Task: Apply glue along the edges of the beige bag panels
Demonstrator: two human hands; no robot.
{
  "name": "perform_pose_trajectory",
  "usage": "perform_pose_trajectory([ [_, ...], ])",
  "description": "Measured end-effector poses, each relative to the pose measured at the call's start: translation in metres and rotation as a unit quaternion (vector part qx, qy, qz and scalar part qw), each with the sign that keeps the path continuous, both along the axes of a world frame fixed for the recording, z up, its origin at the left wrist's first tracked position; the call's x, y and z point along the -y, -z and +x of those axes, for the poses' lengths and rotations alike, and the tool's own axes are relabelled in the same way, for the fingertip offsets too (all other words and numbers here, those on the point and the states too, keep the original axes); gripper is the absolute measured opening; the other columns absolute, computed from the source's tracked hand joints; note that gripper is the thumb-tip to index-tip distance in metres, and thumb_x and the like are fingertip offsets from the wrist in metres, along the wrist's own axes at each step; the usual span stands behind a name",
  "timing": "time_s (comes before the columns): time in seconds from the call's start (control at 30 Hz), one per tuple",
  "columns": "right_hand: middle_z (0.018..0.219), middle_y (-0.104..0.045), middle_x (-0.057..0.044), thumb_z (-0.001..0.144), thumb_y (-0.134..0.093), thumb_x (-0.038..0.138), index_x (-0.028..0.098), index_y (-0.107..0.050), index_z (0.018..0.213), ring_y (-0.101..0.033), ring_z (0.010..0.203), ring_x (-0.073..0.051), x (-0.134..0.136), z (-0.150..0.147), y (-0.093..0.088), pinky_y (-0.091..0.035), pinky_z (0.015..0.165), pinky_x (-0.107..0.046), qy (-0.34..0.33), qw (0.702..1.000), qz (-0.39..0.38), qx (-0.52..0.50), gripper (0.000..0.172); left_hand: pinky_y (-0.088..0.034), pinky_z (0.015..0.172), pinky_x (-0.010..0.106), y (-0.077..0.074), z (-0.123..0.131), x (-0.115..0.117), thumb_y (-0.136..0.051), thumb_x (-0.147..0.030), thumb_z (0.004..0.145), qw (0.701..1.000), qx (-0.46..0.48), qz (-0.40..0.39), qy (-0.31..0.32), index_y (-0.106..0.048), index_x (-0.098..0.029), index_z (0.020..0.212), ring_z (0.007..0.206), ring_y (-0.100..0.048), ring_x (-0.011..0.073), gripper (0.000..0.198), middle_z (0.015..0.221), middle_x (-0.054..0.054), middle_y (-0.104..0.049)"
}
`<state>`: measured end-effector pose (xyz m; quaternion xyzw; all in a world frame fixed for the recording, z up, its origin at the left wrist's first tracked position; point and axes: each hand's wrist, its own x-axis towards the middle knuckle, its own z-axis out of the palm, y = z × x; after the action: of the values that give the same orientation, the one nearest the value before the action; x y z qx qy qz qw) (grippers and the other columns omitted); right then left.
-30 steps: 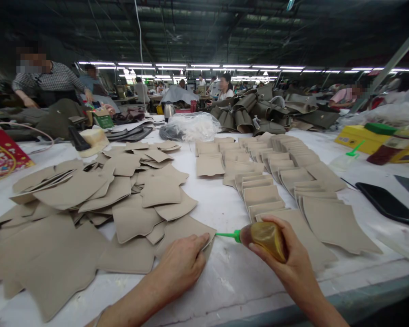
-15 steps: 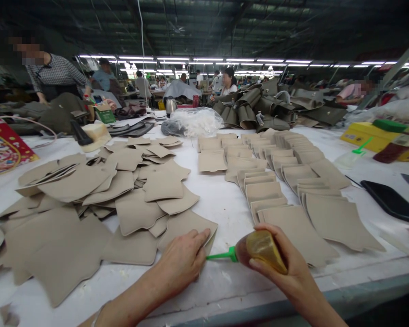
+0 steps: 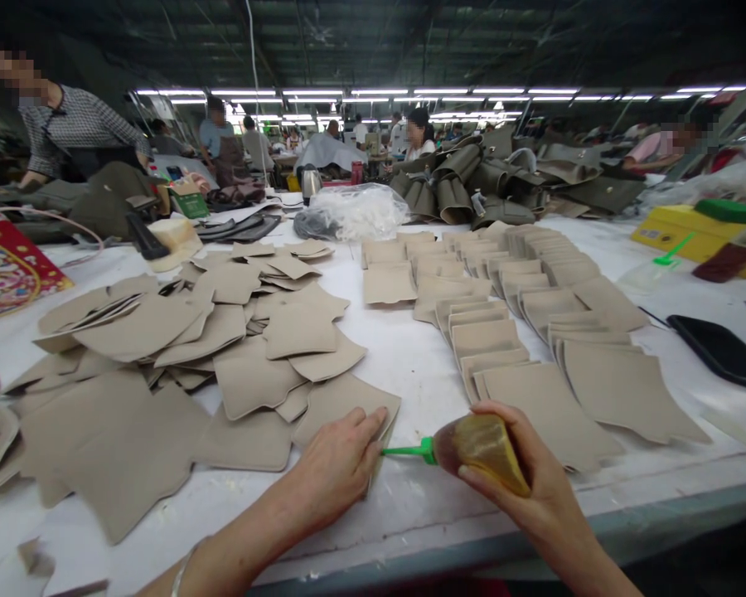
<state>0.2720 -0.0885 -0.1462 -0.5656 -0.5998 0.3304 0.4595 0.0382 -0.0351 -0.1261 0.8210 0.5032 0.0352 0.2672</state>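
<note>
A beige piece (image 3: pixel 341 398) is pressed on the tabletop (image 3: pixel 423 394) by the left hand (image 3: pixel 341 456), its fingers laid near the piece's right corner, presumably so that it does not slip; whether the edge is also pinched from below cannot be told. A squeeze bottle (image 3: pixel 476 448) is gripped by the right hand (image 3: pixel 538 468), its fingers and thumb wrapped around the body. It is held sideways, probably so that the green nozzle (image 3: pixel 407 450) can be brought to that edge (actual contact cannot be made out). Amber-brown liquid is seen in the bottle. At the far right, dark reddish liquid is held in another bottle (image 3: pixel 724 259), beside a yellow box (image 3: pixel 671 228) whose contents are hidden.
</note>
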Motion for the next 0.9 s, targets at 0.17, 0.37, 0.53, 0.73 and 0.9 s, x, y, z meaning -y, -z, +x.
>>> perform_pose_trajectory([
  [0.17, 0.111, -0.053, -0.001, 0.075, -0.072, 0.042, 0.029, -0.044, 0.12, -0.055, 0.095, -0.021, 0.001, 0.006, 0.009, -0.042, 0.082, -0.027, -0.072, 0.997, -0.021, -0.015, 0.055, -0.047, 0.088, 0.038, 0.001, -0.001, 0.001, -0.029, -0.027, 0.092, 1.0, 0.012, -0.015, 0.003, -0.041, -0.024, 0.136, 0.093, -0.06, 0.0233, 0.046, 0.102, 0.006, -0.057],
  [0.37, 0.109, -0.053, 0.0, 0.077, -0.07, 0.039, 0.028, -0.047, 0.116, -0.054, 0.096, -0.02, 0.002, 0.005, 0.006, -0.041, 0.085, -0.026, -0.017, 1.0, 0.018, -0.001, 0.047, -0.047, 0.088, 0.04, 0.0, 0.0, 0.001, -0.027, -0.028, 0.093, 1.0, 0.007, -0.006, 0.004, -0.039, -0.024, 0.138, 0.093, -0.059, 0.0239, 0.047, 0.102, 0.006, -0.056],
  [0.53, 0.107, -0.053, 0.001, 0.075, -0.071, 0.043, 0.028, -0.046, 0.117, -0.054, 0.093, -0.019, 0.005, 0.001, 0.006, -0.041, 0.082, -0.025, -0.054, 0.997, -0.019, -0.048, 0.052, -0.046, 0.09, 0.039, 0.002, -0.001, 0.0, -0.027, -0.026, 0.093, 1.0, 0.01, -0.007, 0.002, -0.038, -0.024, 0.138, 0.095, -0.059, 0.0231, 0.047, 0.103, 0.006, -0.056],
  [0.73, 0.111, -0.052, 0.0, 0.076, -0.072, 0.038, 0.029, -0.047, 0.116, -0.053, 0.098, -0.02, 0.006, -0.001, 0.007, -0.039, 0.086, -0.025, -0.012, 0.999, 0.017, -0.036, 0.048, -0.047, 0.086, 0.038, 0.005, 0.0, 0.001, -0.026, -0.029, 0.094, 1.0, -0.004, 0.0, -0.001, -0.038, -0.024, 0.138, 0.092, -0.059, 0.0228, 0.046, 0.102, 0.006, -0.055],
  [0.9, 0.113, -0.053, 0.0, 0.074, -0.072, 0.041, 0.03, -0.047, 0.117, -0.054, 0.099, -0.021, 0.015, -0.004, 0.013, -0.039, 0.086, -0.027, -0.044, 0.997, -0.005, -0.057, 0.051, -0.046, 0.086, 0.036, 0.002, 0.0, 0.002, -0.026, -0.027, 0.093, 1.0, -0.005, -0.006, -0.002, -0.037, -0.023, 0.139, 0.09, -0.059, 0.0211, 0.047, 0.103, 0.006, -0.055],
])
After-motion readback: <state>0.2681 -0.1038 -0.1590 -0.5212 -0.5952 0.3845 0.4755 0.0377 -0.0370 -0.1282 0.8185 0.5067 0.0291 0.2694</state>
